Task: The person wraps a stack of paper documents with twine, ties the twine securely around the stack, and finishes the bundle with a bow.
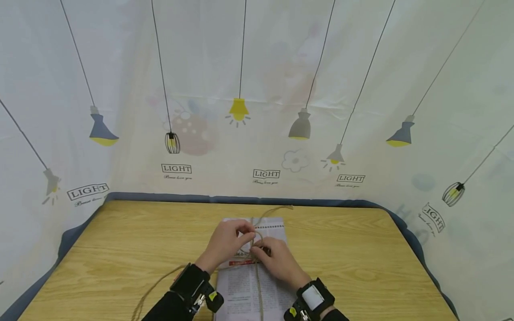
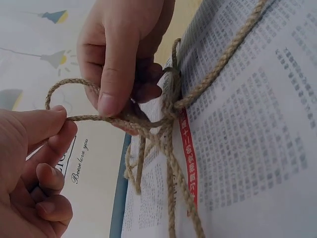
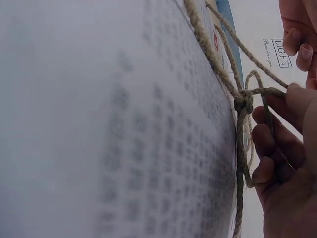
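A stack of printed newspaper [image 1: 237,292] lies on the table, bound by brown twine [image 1: 258,285] that runs along and across it. Above the crossing, my left hand [image 1: 230,240] pinches a raised loop of the twine between thumb and forefinger, as the left wrist view also shows with the left hand [image 2: 37,163]. My right hand [image 1: 279,261] is just beside it, close over the knot [image 3: 242,100]. Its thumb and forefinger pinch twine there, and a strand passes behind the other curled fingers. The right palm is hidden in the head view.
A loose length of twine [image 1: 154,285] trails over the wooden table [image 1: 120,249] toward the front left. Another twine end [image 1: 281,207] reaches past the newspaper's far edge. Behind the table hangs a pale cloth [image 1: 217,178] printed with lamps.
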The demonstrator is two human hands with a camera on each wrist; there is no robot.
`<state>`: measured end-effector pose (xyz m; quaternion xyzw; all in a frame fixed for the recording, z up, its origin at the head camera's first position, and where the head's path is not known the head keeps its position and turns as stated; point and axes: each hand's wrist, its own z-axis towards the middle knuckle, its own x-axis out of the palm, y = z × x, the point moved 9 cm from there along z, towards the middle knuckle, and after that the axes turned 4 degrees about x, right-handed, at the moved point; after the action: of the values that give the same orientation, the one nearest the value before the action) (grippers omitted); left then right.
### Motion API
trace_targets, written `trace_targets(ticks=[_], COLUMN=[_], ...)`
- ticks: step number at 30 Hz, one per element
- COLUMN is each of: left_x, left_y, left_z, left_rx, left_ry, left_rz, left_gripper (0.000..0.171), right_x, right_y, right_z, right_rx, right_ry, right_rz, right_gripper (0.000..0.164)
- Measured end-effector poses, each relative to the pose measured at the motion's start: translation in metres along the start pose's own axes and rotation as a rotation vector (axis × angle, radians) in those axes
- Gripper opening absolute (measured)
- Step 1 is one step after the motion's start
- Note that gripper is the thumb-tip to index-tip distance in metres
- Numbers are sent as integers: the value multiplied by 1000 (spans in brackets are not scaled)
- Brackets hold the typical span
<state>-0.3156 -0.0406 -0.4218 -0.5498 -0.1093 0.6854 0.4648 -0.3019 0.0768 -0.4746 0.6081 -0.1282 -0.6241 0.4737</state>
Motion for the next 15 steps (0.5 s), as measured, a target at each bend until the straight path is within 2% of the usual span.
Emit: trace_targets(ticks=[6,10,12,15], left_x=[-3,-4,-1,9], left_y=[13,29,34,37], left_z=[-5,-12,-15,-21], left_rx=[-28,-50,-37,12], left_ry=[3,13,62,181], left_rz=[0,80,147,242], left_gripper=[11,15,16,17], right_x=[-2,-1,-1,-3], right_y=[1,0,0,1], right_z=[0,0,0,0], right_rx=[-11,9,16,26], right_ry=[-14,-10,-13,-23], right_rz=[-4,-3,-1,0], right_gripper=[17,15,15,15])
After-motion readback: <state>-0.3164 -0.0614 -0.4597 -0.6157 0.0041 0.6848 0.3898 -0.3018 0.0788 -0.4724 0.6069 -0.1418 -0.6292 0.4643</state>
